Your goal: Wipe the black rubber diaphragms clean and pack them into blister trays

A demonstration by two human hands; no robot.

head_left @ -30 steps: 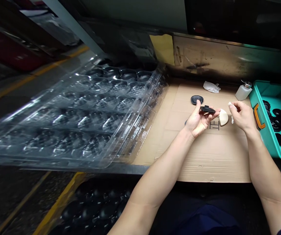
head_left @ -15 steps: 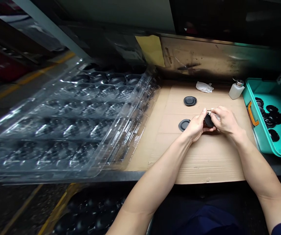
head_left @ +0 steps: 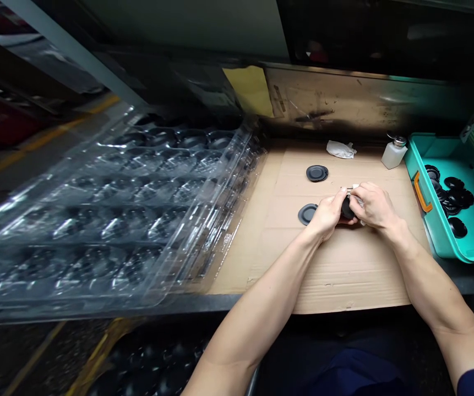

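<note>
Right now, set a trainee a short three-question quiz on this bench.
1. True or false: the white dispenser bottle stands inside the teal tray.
2. Fill the gap: the left hand and right hand hold a black disc above a sheet of ____.
3. How many other black discs lie loose on that sheet: A one, B two, C five?

Key: 1 false; 2 cardboard; 3 B.

No lettering can be read on the white plastic bottle (head_left: 394,155) at the far right corner of the cardboard sheet (head_left: 344,275), on that sheet itself, or on the yellow paper (head_left: 248,91) on the metal panel (head_left: 336,93) behind.
</note>
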